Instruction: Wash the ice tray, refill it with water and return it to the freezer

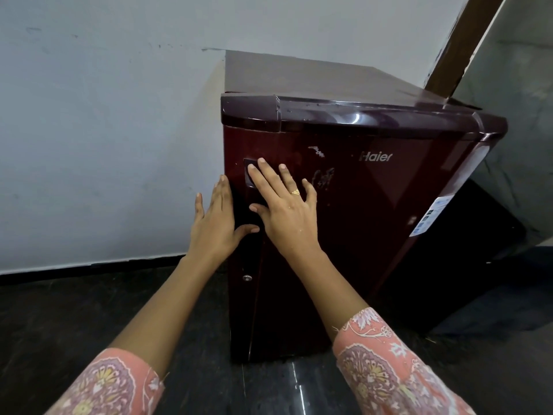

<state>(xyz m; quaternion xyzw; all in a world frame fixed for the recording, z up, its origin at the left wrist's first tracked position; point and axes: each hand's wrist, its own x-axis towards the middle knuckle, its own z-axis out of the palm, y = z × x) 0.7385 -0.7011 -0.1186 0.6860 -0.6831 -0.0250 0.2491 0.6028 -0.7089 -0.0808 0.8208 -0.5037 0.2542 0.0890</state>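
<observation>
a small maroon fridge (374, 205) stands on a dark floor (89, 310) against a pale wall (104, 145), right of centre, its door closed. the left hand (214, 223) lies with straight fingers along the door's left edge, thumb on the front. the right hand (284, 214) presses flat on the door, fingers spread, holding nothing.
</observation>
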